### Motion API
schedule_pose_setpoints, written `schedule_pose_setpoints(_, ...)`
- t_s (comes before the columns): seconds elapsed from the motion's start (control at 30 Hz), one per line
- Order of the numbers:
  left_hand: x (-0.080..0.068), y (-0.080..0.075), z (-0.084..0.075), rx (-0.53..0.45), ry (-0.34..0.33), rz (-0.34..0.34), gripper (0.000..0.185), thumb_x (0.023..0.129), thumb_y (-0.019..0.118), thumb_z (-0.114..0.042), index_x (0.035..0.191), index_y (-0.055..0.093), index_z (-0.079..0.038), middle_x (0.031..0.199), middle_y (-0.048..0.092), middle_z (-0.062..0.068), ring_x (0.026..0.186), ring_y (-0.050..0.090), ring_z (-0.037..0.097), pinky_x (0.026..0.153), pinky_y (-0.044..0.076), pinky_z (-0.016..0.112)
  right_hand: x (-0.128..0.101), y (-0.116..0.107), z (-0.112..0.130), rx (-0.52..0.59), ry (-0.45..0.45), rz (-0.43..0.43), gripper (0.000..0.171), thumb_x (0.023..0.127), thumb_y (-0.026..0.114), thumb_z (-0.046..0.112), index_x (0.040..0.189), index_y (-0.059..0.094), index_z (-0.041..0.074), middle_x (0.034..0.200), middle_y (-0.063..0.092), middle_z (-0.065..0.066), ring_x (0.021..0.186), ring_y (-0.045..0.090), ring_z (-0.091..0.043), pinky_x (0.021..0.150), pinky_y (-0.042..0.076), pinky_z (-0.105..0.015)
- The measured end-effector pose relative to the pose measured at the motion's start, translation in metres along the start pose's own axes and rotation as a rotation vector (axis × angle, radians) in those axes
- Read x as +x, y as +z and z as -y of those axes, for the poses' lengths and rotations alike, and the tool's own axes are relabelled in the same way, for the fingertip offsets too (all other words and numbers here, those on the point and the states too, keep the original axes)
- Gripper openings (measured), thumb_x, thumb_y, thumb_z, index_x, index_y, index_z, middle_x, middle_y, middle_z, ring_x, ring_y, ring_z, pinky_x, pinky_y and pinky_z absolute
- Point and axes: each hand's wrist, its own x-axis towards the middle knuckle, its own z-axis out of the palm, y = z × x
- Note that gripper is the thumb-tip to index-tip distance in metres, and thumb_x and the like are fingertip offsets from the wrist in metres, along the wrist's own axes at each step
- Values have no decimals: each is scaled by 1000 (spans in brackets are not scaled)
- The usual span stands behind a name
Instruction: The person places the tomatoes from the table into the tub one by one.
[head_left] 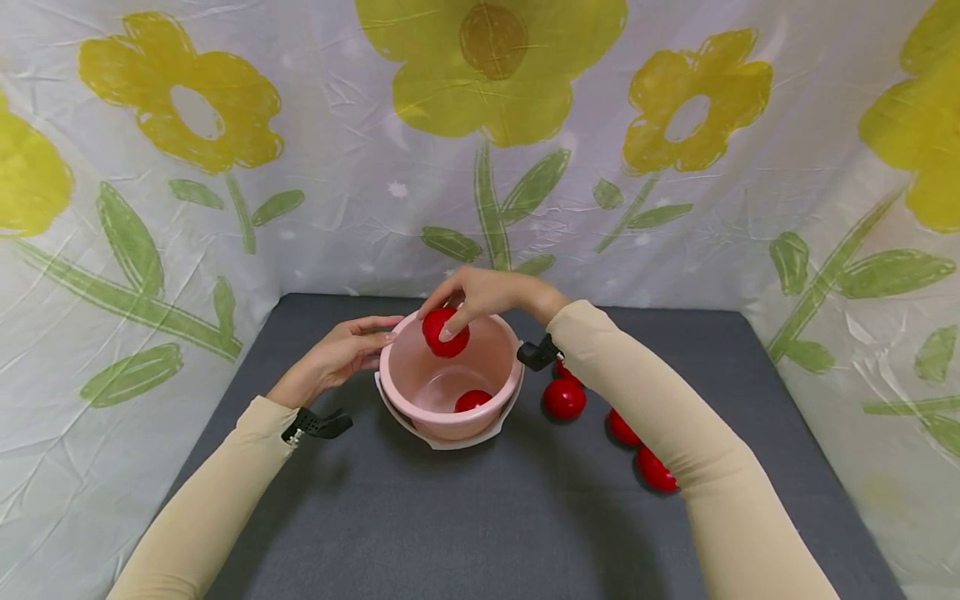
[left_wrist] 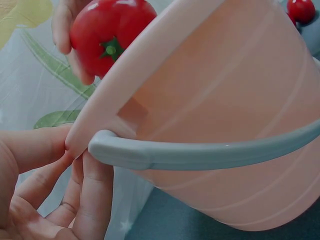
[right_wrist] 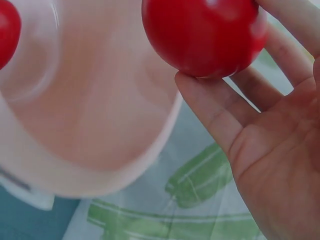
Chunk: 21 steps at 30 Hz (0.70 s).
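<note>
A pink bucket [head_left: 405, 375] with a pale grey handle [left_wrist: 200, 156] stands on the dark cloth. At its left side my left hand [head_left: 337, 354] pinches the rim between thumb and fingers, close to the handle's joint. My right hand [head_left: 491, 292] holds a red tomato [head_left: 444, 343] over the far part of the bucket's opening, fingers and thumb around it. The left wrist view shows this tomato's green stem end. Inside the bucket, on the bottom, lies another tomato [head_left: 472, 401], partly hidden by the near rim.
Several more tomatoes [head_left: 564, 400] lie on the dark tablecloth [head_left: 420, 517] to the right of the bucket, some partly covered by the right sleeve [head_left: 645, 392]. A white curtain [head_left: 337, 167] with yellow flowers hangs behind the table and along both sides.
</note>
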Motion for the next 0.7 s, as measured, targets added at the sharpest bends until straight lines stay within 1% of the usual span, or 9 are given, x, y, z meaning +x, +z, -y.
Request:
schedule_pose_setpoints(0.23, 0, 0, 0, -9, -2, 2, 56, 99, 59, -16, 150, 39, -2, 112, 66, -14, 98, 70, 6, 83, 60, 27, 16, 8, 2, -20, -13, 30, 46, 87, 73, 17, 132, 65, 13, 123, 67, -4, 113, 60, -21, 90, 58, -30)
schedule_pose_setpoints(0.4, 0, 0, 0, -21, -4, 18, 59, 99, 59, -16, 151, 36, -1, 111, 67, -15, 98, 70, 5, 83, 60, 26, 22, 11, 5, -30, 5, 45, 45, 86, 74, 17, 131, 66, 13, 125, 67, -4, 113, 61, -19, 90, 58, -29)
schedule_pose_setpoints(0.57, 0, -1, 0, -16, -2, 17, 58, 99, 59, -17, 151, 37, -2, 111, 68, -15, 97, 70, 4, 83, 60, 26, 26, 16, 5, 6, 30, 66, 46, 86, 74, 15, 131, 65, 11, 128, 66, -6, 114, 62, -21, 92, 57, -29)
schedule_pose_setpoints(0.7, 1, 0, 1, -22, -5, 4, 56, 99, 59, -17, 150, 39, -2, 111, 69, -15, 97, 70, 4, 82, 60, 26, 29, 21, 3, 29, 58, 79, 46, 86, 75, 15, 131, 65, 13, 128, 66, -5, 114, 60, -21, 92, 57, -29)
